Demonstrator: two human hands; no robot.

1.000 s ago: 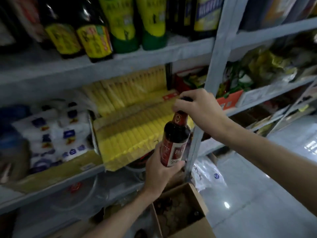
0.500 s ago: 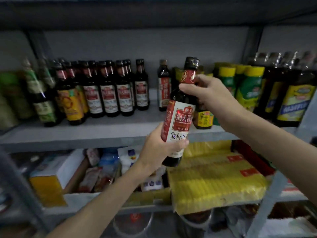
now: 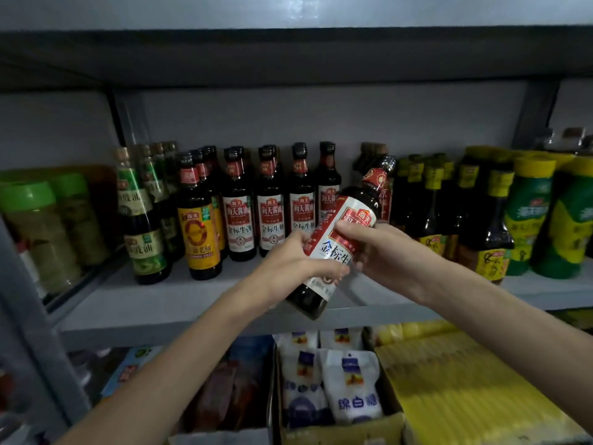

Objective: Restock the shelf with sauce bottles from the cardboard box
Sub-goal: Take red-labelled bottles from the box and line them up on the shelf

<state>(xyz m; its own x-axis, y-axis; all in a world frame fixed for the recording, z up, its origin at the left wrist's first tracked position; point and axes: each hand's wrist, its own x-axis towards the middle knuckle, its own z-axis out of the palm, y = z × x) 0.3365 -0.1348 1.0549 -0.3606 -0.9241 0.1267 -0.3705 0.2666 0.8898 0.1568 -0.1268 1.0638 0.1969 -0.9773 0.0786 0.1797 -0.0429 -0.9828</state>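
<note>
The soy sauce bottle (image 3: 333,252), tilted above the shelf (image 3: 192,303) edge, is clasped round its labelled body by the left grip (image 3: 295,261) and right grip (image 3: 388,255). It is judged heavy, rigid, slick, breakable glass; the body is best held.

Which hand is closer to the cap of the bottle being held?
Right. The right hand grips the sauce bottle around its upper label, just below the cap; the left hand holds it lower, nearer the base.
</note>
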